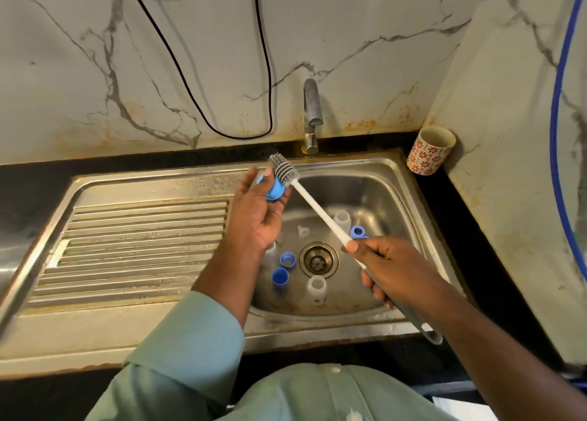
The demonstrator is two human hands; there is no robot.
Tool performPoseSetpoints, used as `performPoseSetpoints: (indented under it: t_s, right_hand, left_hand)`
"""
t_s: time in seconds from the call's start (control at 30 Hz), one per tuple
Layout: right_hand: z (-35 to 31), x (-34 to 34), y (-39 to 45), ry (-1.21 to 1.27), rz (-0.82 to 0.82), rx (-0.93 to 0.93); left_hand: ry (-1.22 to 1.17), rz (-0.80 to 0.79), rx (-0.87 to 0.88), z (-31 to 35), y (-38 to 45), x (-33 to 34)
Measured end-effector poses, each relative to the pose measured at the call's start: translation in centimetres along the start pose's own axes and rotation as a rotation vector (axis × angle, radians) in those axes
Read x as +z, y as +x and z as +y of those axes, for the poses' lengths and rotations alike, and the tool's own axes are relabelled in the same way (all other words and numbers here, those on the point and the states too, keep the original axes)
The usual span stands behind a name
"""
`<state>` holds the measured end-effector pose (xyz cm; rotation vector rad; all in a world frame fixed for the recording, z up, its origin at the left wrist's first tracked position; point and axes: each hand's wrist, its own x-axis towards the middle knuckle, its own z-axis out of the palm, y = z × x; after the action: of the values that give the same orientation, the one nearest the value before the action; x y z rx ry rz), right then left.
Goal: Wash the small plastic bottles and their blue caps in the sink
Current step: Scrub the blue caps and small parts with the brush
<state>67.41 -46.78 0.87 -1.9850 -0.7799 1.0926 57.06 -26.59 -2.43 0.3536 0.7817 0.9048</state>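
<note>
My left hand [259,210] holds a blue cap [275,190] above the left rim of the steel sink [401,179]. My right hand [392,269] grips the white handle of a bottle brush [317,210]; its grey bristle head [283,169] touches the cap. In the basin lie a clear small bottle [316,290] near the front, another bottle [343,218] at the back, a blue cap [280,279], a blue ring cap [287,259] left of the drain [318,259], and another blue ring [358,231] behind my right hand. A small clear teat [303,231] stands near the middle.
The tap [311,115] stands behind the basin with no water running. A ribbed draining board [139,249] lies to the left. A red-patterned cup [430,150] stands on the black counter at the back right. A black cable [222,128] hangs on the marble wall.
</note>
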Motion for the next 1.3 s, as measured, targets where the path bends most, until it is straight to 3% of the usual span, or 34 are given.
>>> performPoseSetpoints:
  t_s: [0.07,0.47,0.73,0.97,1.17,1.3]
  right_hand:
    - [0.0,-0.2,-0.5,-0.007,-0.03,0.008]
    - [0.0,0.3,0.0,-0.014,0.034,-0.013]
    - [-0.4,0.1,0.1,-0.069,-0.001,-0.026]
    - [-1.4,-0.1,0.5,-0.077,-0.012,-0.025]
    - [-1.8,0.0,0.7,-0.059,-0.015,-0.025]
    - [-1.0,0.0,0.1,-0.071,-0.045,-0.042]
  left_hand:
    - [-0.053,-0.012,-0.005,0.6,0.2,-0.2]
    - [0.336,-0.037,-0.024,0.9,-0.7,-1.0]
    - [0.051,0.004,0.044,0.5,-0.5,-0.8]
    - [0.079,0.102,0.075,1.4,-0.3,-1.2]
    - [0.327,0.01,0.036,0.6,-0.8,-1.8]
    - [0.243,0.024,0.018,1.3,-0.7,-2.3]
